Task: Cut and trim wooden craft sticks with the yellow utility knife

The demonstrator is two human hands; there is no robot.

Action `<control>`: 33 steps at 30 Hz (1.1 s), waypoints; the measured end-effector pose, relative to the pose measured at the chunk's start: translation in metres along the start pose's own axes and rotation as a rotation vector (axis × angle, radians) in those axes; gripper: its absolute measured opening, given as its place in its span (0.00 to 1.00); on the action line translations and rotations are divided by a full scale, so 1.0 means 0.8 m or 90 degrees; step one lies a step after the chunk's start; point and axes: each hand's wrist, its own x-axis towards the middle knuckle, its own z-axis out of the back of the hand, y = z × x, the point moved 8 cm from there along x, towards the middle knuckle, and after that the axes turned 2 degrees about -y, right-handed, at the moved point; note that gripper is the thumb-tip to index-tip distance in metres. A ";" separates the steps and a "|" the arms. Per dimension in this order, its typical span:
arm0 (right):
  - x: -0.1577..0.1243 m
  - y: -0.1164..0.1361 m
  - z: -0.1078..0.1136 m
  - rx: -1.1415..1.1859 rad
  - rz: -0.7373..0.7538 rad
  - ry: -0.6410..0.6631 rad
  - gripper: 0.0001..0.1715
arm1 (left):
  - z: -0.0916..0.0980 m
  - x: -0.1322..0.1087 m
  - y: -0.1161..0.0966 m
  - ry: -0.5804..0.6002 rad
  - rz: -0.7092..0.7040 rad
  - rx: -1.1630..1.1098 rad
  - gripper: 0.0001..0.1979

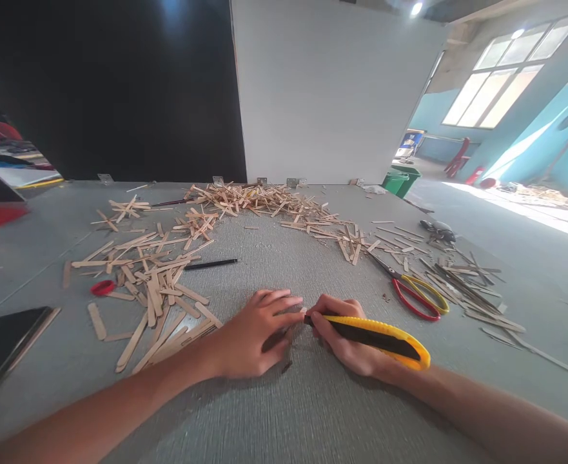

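Observation:
My right hand (346, 335) is closed around a yellow and black utility knife (380, 335), its tip pointing left toward my left hand. My left hand (254, 332) rests on the grey table (313, 412) with fingers pressed down on a small wooden piece (294, 327) right at the knife tip; the piece is mostly hidden under the fingers. Both hands sit near the table's front middle, almost touching.
Popsicle sticks (158, 290) lie heaped to the left, and more sticks (264, 200) at the back. Red and yellow scissors (414, 293) lie to the right beside thin offcuts (462, 283). A black pencil (211, 263), a red ring (102, 287) and a dark tablet (3, 341) lie left.

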 end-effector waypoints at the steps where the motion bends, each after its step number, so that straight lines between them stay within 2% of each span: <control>1: 0.000 -0.001 -0.001 -0.001 -0.002 0.005 0.20 | 0.000 0.000 0.002 -0.002 0.010 -0.005 0.27; 3: -0.001 -0.002 -0.004 0.002 0.004 0.019 0.20 | 0.001 0.001 0.005 -0.012 0.023 -0.021 0.28; 6: -0.002 -0.006 -0.007 0.014 0.009 0.034 0.20 | 0.002 0.001 0.008 -0.010 0.028 -0.039 0.21; 9: -0.003 -0.009 -0.007 0.012 0.002 0.038 0.21 | 0.004 0.002 0.009 -0.010 0.020 -0.048 0.22; 12: -0.003 -0.006 -0.008 0.022 0.017 0.054 0.15 | 0.004 0.001 0.010 -0.024 0.009 -0.042 0.23; 19: -0.002 -0.007 -0.015 0.025 0.046 0.107 0.15 | 0.002 0.003 0.007 -0.024 0.028 -0.030 0.18; 24: -0.001 -0.015 -0.020 0.019 0.038 0.124 0.13 | -0.001 0.004 0.006 -0.035 0.041 -0.022 0.28; 28: 0.003 -0.012 -0.020 0.032 -0.004 0.128 0.12 | -0.004 0.003 0.011 -0.045 0.038 -0.031 0.35; 33: 0.004 -0.005 -0.021 0.045 -0.023 0.155 0.14 | -0.006 0.002 0.011 -0.027 0.025 -0.018 0.36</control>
